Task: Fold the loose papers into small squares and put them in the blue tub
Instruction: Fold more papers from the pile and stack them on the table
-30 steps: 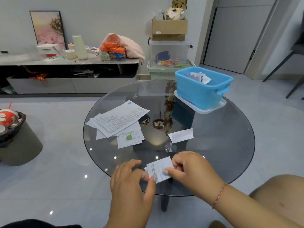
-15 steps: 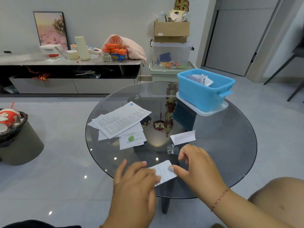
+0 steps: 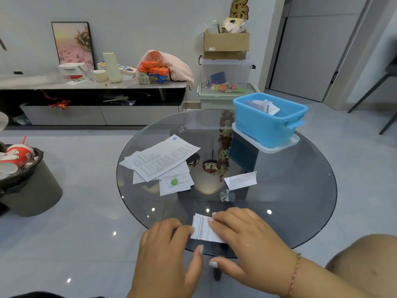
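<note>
A small folded paper [image 3: 202,230] with printed lines lies flat on the near edge of the round glass desk [image 3: 300,201]. The right hand [image 3: 242,235] lies over its right part, with the fingers stretched out and pressing the paper down on the glass, the thumb pointing toward the person. The left hand [image 3: 169,250] touches the left edge of the paper with its fingertips; its fingers are bent only a little and it grips nothing, the thumb standing free beside the paper. Farther on the desk, near the middle, lies one more folded white sheet [image 3: 241,180], apart from both hands. To the left of it there is a loose stack of printed papers [image 3: 160,160], and one sheet with a green mark [image 3: 175,183] comes out from under the stack at its near side. At the far right side of the desk stands the blue tub [image 3: 266,127] on a clear lid [image 3: 279,147], and some folded papers [image 3: 263,106] are already inside it. On the floor at the left stands a dark bin [image 3: 28,188] with red and white cups in it.
</note>
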Tool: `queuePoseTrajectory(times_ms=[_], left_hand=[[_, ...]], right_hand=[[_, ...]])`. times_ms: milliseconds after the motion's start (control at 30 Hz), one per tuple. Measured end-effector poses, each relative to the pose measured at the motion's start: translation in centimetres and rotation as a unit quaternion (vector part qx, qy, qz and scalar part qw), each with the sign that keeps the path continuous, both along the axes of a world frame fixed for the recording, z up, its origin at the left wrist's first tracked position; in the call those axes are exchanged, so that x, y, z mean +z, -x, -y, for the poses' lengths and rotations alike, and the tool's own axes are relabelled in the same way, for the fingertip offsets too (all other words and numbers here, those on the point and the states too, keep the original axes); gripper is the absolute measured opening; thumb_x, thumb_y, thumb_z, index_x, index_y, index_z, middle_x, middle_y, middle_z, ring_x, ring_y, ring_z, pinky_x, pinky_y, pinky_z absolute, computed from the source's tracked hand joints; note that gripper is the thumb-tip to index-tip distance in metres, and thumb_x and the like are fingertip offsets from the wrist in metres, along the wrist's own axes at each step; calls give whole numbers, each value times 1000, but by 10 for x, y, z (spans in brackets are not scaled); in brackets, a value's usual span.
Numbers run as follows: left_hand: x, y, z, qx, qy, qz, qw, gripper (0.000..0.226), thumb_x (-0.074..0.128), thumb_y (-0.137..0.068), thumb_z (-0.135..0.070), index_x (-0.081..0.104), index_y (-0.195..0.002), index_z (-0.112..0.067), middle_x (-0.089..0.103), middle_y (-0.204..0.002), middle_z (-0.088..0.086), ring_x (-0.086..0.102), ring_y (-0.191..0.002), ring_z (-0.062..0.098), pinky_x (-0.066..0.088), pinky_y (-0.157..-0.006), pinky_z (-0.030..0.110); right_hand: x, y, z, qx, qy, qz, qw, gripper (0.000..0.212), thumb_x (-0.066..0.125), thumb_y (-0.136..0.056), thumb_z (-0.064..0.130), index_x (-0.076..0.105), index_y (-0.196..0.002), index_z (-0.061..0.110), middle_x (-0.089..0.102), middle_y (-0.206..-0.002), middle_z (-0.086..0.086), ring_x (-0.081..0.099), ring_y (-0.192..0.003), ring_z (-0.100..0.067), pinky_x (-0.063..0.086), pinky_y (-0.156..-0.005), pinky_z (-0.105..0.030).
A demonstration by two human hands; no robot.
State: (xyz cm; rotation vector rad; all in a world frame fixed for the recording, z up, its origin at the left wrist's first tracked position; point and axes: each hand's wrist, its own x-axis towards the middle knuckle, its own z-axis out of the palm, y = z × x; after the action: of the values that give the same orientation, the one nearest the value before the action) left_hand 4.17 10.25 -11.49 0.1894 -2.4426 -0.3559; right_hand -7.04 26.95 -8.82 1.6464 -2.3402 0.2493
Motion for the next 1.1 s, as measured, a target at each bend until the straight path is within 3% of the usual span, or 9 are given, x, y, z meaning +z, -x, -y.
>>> queuePoseTrajectory(times_ms=[167, 333, 433, 533, 667, 767, 867, 1000, 1100], left_hand=[[2, -4, -4, 3, -41, 22, 999, 30, 52, -71, -44, 67, -86, -23, 57, -85, -8, 42, -80, 10, 32, -67, 11], [8, 2, -4, 43, -96, 65, 992, 24, 55, -72, -51, 61, -86, -32, 53, -82, -19, 46, -76, 7, 32, -64, 10], [18, 7, -8, 80, -145, 108, 980, 21, 67, -74, -50, 50, -82, -41, 46, -82, -21, 45, -82, 7, 37, -68, 20], [28, 10, -9, 89, -158, 119, 976, 19, 63, -80, -48, 46, -80, -39, 47, -85, -19, 43, -88, 4, 37, -75, 20], [35, 12, -10, 77, -178, 121, 973, 20, 64, -84, -38, 48, -71, -35, 52, -76, -19, 46, -83, 2, 35, -66, 16], [41, 14, -12, 41, -258, 107, 959, 18, 66, -84, -29, 56, -69, -31, 60, -69, -14, 53, -75, 1, 39, -60, 15], [50, 18, -11, 3, -380, 101, 920, 16, 71, -80, -22, 62, -67, -24, 62, -65, -13, 52, -57, 1, 40, -55, 12], [61, 23, -11, -21, -525, 85, 847, 11, 71, -80, -6, 65, -73, -12, 61, -54, -2, 54, -47, 7, 41, -47, 16], [67, 25, -13, -35, -567, 69, 820, 8, 67, -82, 0, 66, -78, -7, 64, -56, 4, 56, -45, 7, 42, -43, 18]], right_hand=[[-7, -6, 2, 9, 7, -64, 998, 60, 49, -75, 56, 66, -113, 12, 61, -97, 2, 56, -82, -18, 52, -72, -29], [-8, -13, 4, 20, 24, -77, 997, 61, 53, -74, 58, 68, -109, 11, 59, -84, 4, 51, -73, -17, 48, -61, -28], [-5, -13, 3, 17, 28, -43, 999, 61, 51, -78, 62, 68, -109, 13, 58, -85, 4, 52, -74, -16, 47, -62, -27], [-2, -13, 3, 2, 42, 23, 999, 53, 43, -87, 62, 68, -108, 20, 56, -88, 8, 51, -77, -12, 46, -66, -24], [3, -9, 8, -59, 94, 155, 982, 29, 47, -86, 52, 62, -100, 32, 53, -90, 17, 47, -85, -3, 43, -74, -19], [8, -4, 12, -123, 163, 294, 934, 21, 57, -80, 45, 56, -99, 38, 57, -89, 20, 50, -89, -1, 44, -75, -16], [16, 1, 15, -136, 253, 457, 842, 23, 70, -81, 16, 61, -93, 34, 65, -82, 12, 56, -72, -2, 48, -69, -20], [27, 4, 17, -110, 311, 568, 754, 12, 71, -79, 4, 68, -82, 15, 70, -72, -5, 63, -67, -13, 53, -64, -23], [28, 4, 18, -95, 319, 596, 731, 9, 72, -76, 5, 70, -81, 12, 72, -77, -13, 68, -71, -19, 56, -68, -28]])
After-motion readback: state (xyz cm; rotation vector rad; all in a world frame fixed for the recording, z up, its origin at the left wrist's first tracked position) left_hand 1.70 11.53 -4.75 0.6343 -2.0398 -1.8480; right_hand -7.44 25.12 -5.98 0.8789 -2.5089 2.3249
